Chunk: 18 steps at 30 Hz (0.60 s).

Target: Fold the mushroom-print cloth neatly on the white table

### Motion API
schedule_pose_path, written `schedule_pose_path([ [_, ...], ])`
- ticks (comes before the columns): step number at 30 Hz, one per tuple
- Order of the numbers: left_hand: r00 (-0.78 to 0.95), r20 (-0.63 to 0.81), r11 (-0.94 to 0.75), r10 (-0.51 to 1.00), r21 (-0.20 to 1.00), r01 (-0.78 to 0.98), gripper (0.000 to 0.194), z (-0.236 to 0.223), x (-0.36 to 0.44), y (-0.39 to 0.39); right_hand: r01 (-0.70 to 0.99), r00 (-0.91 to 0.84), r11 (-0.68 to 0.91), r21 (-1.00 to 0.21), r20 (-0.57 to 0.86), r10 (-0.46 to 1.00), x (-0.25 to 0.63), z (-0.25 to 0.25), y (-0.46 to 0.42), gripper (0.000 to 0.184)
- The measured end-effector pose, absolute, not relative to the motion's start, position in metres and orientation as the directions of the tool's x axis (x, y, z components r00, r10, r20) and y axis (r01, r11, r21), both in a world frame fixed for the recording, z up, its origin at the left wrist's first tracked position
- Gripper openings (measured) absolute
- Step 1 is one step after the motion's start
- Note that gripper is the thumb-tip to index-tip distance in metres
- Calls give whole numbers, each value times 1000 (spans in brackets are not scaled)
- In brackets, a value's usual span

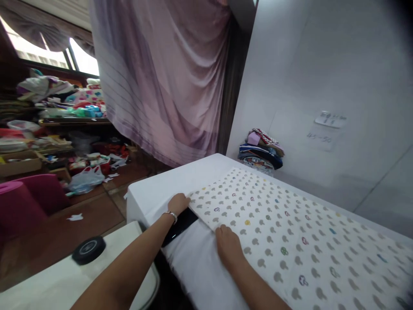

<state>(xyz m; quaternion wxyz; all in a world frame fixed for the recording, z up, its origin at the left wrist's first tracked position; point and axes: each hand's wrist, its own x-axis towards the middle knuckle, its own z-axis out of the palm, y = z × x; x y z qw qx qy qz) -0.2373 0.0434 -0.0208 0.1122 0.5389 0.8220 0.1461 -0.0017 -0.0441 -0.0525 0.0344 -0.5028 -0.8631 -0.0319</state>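
Note:
A white cloth (pixel 267 232) printed with small grey and coloured mouse-head shapes lies spread over a white-covered table (pixel 180 176). My left hand (pixel 179 204), with a silver bracelet at the wrist, pinches the cloth's near left corner. Farther along the same edge, my right hand (pixel 227 246) is closed on the cloth, its fingertips curled over the border. Beneath my left hand and forearm shows a glossy black flat surface (pixel 180 226), partly hidden, whose kind I cannot make out.
A cream-white container with a black cap (pixel 89 249) stands at the lower left. Folded fabrics (pixel 260 150) are piled by the wall. A mauve curtain (pixel 167 77) hangs behind. Plastic bags (pixel 87 181), boxes and a magenta roll (pixel 19 211) clutter the floor at left.

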Motion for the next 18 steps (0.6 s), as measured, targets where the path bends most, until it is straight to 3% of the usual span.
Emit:
schedule_pose_path([
  [11,-387,9,363,922,330,872,29,-22,-238,47,868,-484,496,-19,191,854,-11,-60,-41,34],
  [18,-343,-47,341,938,292,894,30,-18,-244,51,859,-497,511,-29,187,847,-15,-59,-41,31],
])
